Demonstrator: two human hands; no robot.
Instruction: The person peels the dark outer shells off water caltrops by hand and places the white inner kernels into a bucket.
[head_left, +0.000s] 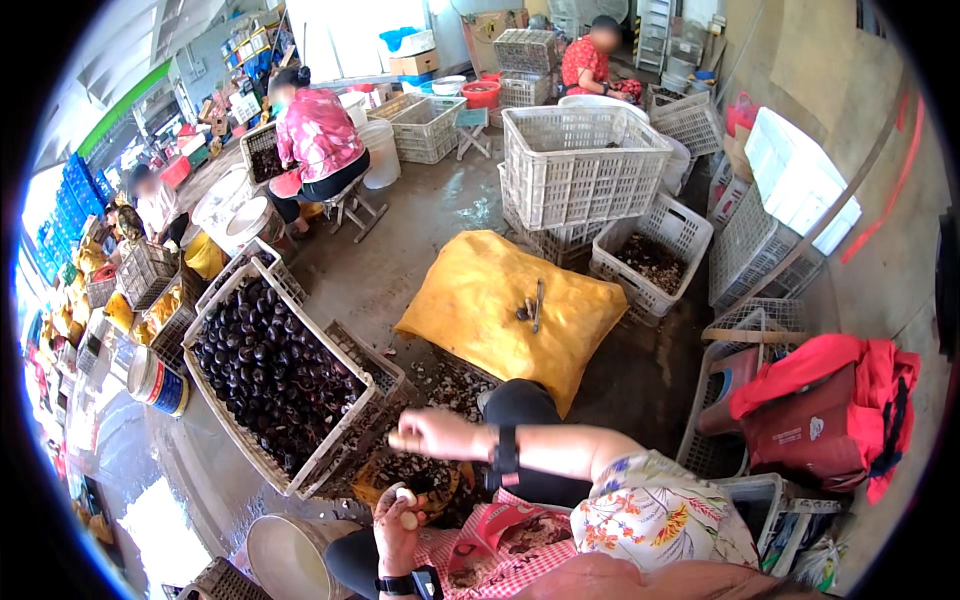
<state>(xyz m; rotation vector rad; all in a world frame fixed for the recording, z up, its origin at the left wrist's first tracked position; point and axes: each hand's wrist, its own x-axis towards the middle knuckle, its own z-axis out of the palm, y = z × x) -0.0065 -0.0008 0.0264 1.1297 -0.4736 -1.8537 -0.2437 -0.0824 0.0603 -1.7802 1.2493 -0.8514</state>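
My left hand (399, 517), its fingers stained dark, holds small pale peeled pieces (407, 510) above my lap. My right hand (431, 435) hangs just above and right of it, fingers curled near a yellowish object at the fingertips; blur hides what it is. A white plastic crate (352, 409) heaped with dark, round water chestnuts (262, 367) stands to the left of both hands. Beneath them lie dark and pale peelings (409, 469) over a yellow container or bag. A red checked apron (510, 536) with scraps on it covers my lap.
A yellow sack (502, 300) with a narrow metal tool (538, 306) on top lies ahead. A white bucket (289, 555) stands at lower left. Stacked crates (585, 180) are beyond, and a red bag (802, 427) is at right. Several people sit at work farther off.
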